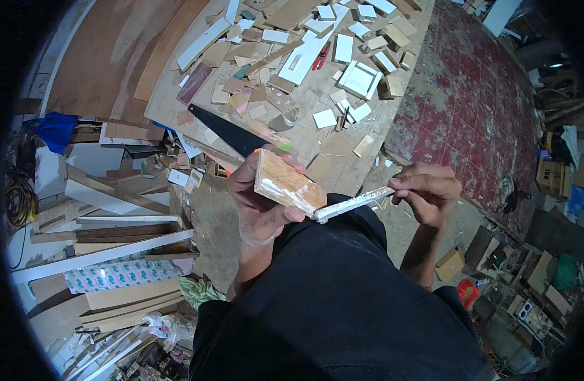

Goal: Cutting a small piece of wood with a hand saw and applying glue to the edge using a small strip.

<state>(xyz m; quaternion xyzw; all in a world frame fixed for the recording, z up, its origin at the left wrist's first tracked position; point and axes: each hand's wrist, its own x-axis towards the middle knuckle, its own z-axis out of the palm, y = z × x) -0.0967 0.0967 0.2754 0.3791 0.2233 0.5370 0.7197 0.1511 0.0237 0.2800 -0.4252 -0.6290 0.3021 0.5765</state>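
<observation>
My left hand (252,206) grips a small brown wood block (285,176) by its edges, thumb below and fingers above. White smears, like glue or paint, run along the block's lower face. Between the thumb and fingers of my right hand (432,189) is one end of a thin, white-coated strip (355,203). The strip's other end touches the block's lower right corner. Both pieces are held up in front of my dark shirt, near the table edge. Whether the strip is wood cannot be made out under the white coat.
Many wood offcuts and white-faced pieces lie on the worktable (330,166), with red-handled pliers (321,57) among them. A dark saw blade (222,132) lies at the table's left edge. Boards (114,247) are heaped at left. Worn red flooring (457,108) and clutter lie to the right.
</observation>
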